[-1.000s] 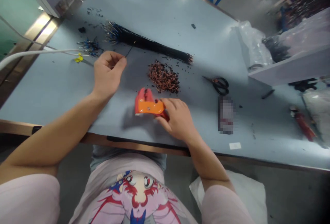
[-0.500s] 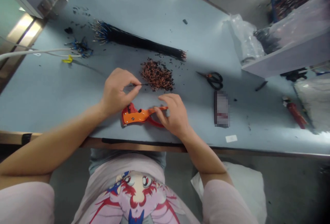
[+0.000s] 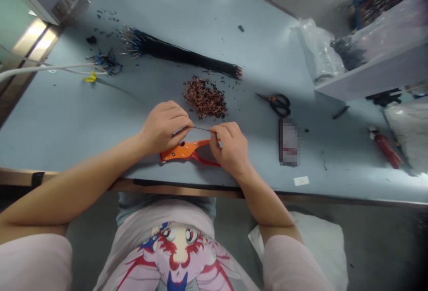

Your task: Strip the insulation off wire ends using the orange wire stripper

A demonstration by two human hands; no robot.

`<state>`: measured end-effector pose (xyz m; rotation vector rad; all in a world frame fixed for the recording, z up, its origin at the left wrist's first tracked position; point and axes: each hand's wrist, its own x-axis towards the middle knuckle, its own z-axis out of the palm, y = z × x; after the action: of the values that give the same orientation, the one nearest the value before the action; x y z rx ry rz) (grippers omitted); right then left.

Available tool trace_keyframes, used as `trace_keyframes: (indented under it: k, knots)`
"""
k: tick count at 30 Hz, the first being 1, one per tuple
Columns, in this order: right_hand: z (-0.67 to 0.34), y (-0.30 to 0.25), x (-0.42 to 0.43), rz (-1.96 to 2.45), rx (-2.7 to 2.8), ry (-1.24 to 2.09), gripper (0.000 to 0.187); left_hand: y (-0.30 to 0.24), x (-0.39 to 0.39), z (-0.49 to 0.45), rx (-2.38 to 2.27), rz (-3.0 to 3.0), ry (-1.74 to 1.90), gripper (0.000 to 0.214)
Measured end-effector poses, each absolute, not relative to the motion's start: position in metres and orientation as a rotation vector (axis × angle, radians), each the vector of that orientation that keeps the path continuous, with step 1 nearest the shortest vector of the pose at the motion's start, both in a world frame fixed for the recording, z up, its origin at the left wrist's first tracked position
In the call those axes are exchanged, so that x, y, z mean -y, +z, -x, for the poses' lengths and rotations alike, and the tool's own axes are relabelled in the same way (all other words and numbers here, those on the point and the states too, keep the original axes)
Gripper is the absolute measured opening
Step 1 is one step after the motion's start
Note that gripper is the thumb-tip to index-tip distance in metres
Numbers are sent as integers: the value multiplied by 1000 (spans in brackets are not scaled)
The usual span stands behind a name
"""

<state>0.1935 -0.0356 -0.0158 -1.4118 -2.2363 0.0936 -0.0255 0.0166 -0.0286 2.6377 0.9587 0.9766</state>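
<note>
My left hand (image 3: 165, 126) and my right hand (image 3: 230, 147) meet near the front of the blue table (image 3: 67, 117), both pinching the ends of one thin black wire (image 3: 200, 128) stretched between them. Under the hands lies an orange wire stripper (image 3: 182, 150), its handles running beneath my right hand's fingers. A pile of copper-coloured wire scraps (image 3: 204, 97) sits just behind the hands. Further back lies a long bundle of black wires (image 3: 182, 54).
Black-handled scissors (image 3: 277, 102) and a blurred flat object (image 3: 288, 141) lie to the right. A red-handled tool (image 3: 384, 146) and plastic bags (image 3: 321, 56) sit far right by a grey shelf (image 3: 374, 74). A white cable (image 3: 43, 68) and blue wire bits (image 3: 105, 61) lie at left.
My left hand carried a single wire from beside the black bundle back toward me. My right hand let go of the orange stripper, which now lies flat, and pinched the wire's other end.
</note>
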Motion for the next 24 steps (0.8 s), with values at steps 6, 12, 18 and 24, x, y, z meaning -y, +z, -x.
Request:
trace_keyframes:
  k: [6,12,18,24]
  knots:
    - [-191,-17,38,1466,2258,9,12,-22,-15,23,-961,-2793,830,17]
    - [-221,-5,20,1571,1865,-208,11,-19,-47,55,-1360,-2550,1181,11]
    - [-229,-9,12,1514,1916,-61,23,-24,-63,65,-1393,-1558,1294,11]
    - [-215,-20,13,1507,2122,166,48,-20,-42,51,-1419,-1918,776,6]
